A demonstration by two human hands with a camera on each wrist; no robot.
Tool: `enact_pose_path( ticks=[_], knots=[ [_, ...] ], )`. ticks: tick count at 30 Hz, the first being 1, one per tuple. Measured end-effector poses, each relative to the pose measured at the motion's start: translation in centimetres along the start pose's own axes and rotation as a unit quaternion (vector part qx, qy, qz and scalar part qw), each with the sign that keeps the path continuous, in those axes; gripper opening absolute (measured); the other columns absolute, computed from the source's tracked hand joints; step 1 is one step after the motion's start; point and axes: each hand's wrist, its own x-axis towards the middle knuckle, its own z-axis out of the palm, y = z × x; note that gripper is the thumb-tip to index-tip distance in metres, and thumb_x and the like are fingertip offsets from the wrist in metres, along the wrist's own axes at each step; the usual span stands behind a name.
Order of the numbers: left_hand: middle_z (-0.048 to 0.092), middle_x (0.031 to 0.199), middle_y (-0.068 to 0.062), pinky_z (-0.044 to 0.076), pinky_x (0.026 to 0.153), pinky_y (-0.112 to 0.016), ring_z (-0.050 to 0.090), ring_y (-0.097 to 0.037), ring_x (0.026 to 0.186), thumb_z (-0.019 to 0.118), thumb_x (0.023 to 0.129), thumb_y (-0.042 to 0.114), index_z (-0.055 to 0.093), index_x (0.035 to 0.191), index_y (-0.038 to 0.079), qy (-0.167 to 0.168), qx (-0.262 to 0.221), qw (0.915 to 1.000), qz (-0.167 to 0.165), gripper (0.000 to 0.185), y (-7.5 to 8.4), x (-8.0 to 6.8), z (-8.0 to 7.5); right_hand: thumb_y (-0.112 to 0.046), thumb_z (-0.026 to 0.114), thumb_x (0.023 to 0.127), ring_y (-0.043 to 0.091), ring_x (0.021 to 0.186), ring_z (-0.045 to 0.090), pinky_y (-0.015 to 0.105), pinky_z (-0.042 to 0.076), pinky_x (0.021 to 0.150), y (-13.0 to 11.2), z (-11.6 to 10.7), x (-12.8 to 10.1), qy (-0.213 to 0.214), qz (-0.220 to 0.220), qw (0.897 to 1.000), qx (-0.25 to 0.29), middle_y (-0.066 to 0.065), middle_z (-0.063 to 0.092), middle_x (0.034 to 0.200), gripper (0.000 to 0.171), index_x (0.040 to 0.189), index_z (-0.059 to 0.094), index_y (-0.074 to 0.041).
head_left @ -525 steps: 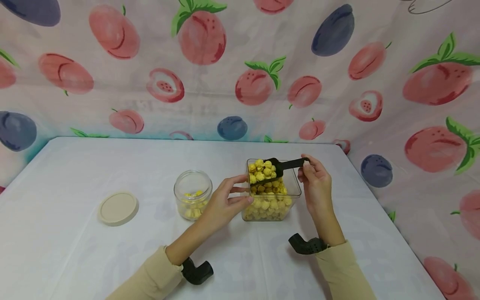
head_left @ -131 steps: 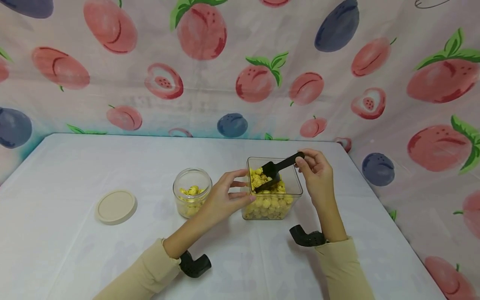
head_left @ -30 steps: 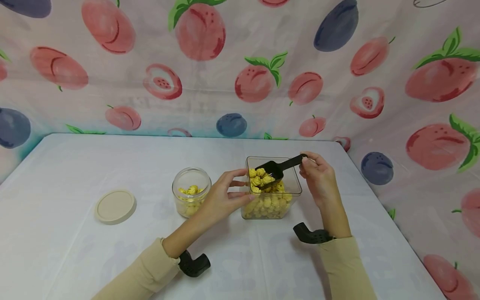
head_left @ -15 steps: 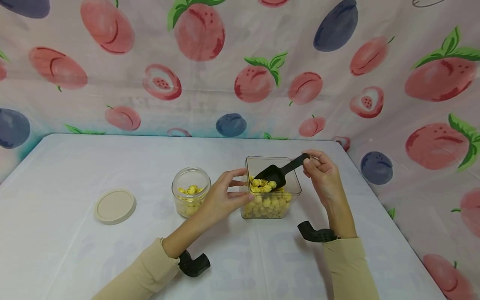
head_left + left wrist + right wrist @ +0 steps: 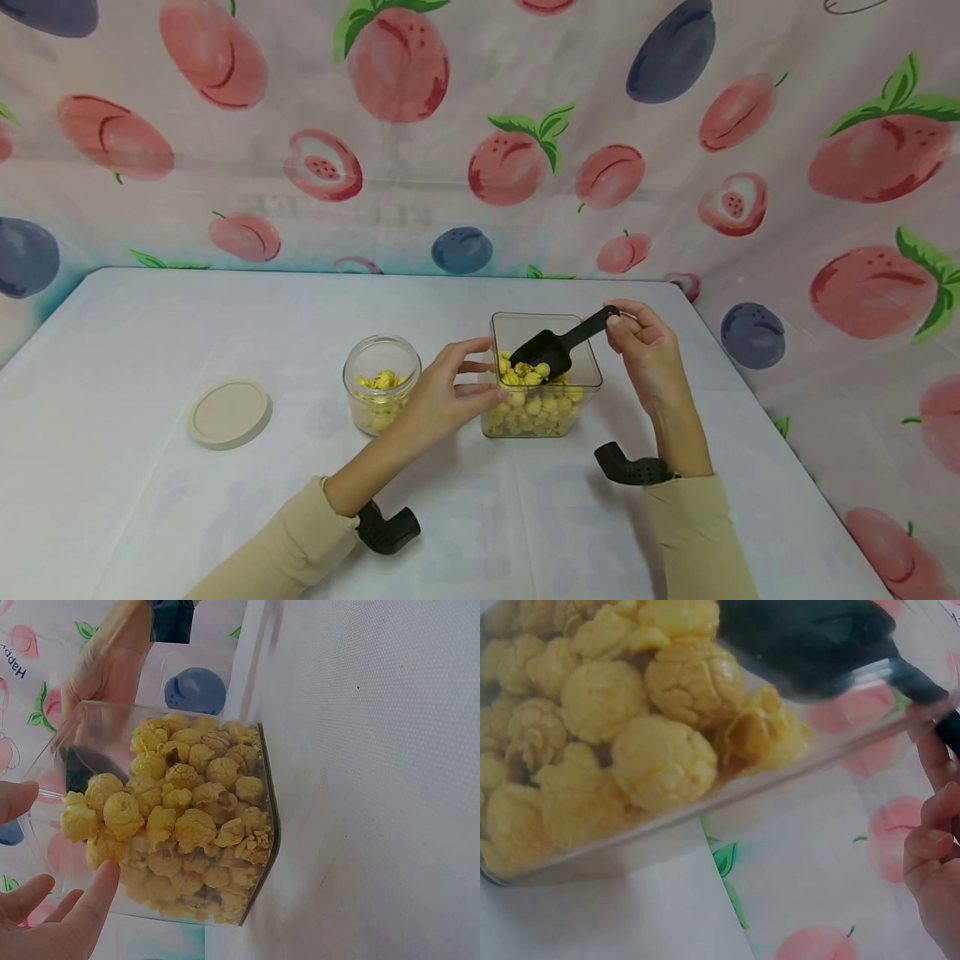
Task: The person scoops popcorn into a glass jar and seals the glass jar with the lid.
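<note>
In the head view, a clear square container (image 5: 536, 417) of yellow popcorn (image 5: 196, 829) stands on the table, right of centre. My left hand (image 5: 450, 387) holds its near left corner, with the thumb at the front and the fingers along the left side. My right hand (image 5: 647, 354) pinches the handle end of a black scoop (image 5: 551, 354) over the container's right rim. The scoop's bowl is inside, tilted down to the left, with popcorn at its lip. In the right wrist view, the scoop's dark bowl (image 5: 810, 645) shows through the clear wall.
Left of the container stands a round clear jar (image 5: 382, 346), lidless and partly filled with popcorn. Farther left, a beige round lid (image 5: 229, 414) lies flat on the white tabletop (image 5: 300, 312). A fruit-print cloth (image 5: 420, 192) hangs behind and to the right.
Popcorn in the jar sits higher than 17.5 s ago. Over the last second, my right hand shifted slightly right and the scoop tilted, showing less popcorn in its bowl. My left hand stayed put.
</note>
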Motion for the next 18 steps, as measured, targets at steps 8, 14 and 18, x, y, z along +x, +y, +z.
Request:
enact_pose_path(
  ticks=[8, 14, 18],
  knots=[
    [0.040, 0.138, -0.013, 0.052, 0.091, -0.034, 0.054, -0.031, 0.116, 0.069, 0.083, 0.010, 0.040, 0.138, 0.008, -0.002, -0.007, 1.0000, 0.001, 0.063, 0.1, -0.1, 0.0, -0.007, 0.059, 0.090, 0.005, 0.072, 0.048, 0.018, 0.044, 0.073, -0.1, 1.0, -0.1, 0.006, 0.030, 0.992, -0.124, -0.015, 0.063, 0.074, 0.015, 0.098, 0.061, -0.020],
    [0.040, 0.138, -0.012, 0.052, 0.091, -0.034, 0.054, -0.029, 0.115, 0.069, 0.083, 0.010, 0.041, 0.138, 0.008, 0.000, -0.003, 1.0000, 0.002, 0.062, -0.1, 0.0, 0.0, -0.003, 0.057, 0.091, 0.004, 0.070, 0.050, 0.018, 0.043, 0.072, 0.3, 1.1, 0.0, 0.037, 0.039, 0.994, -0.091, -0.015, 0.063, 0.071, 0.019, 0.093, 0.062, -0.022],
    [0.040, 0.138, -0.012, 0.052, 0.092, -0.034, 0.054, -0.028, 0.116, 0.069, 0.083, 0.010, 0.041, 0.137, 0.009, -0.002, -0.003, 1.0000, 0.001, 0.061, -0.1, 0.0, 0.0, 0.003, 0.053, 0.091, 0.004, 0.067, 0.049, 0.017, 0.039, 0.066, 0.6, 0.9, 0.0, 0.045, 0.036, 0.997, -0.052, -0.013, 0.063, 0.068, 0.025, 0.092, 0.063, -0.020]
  ],
)
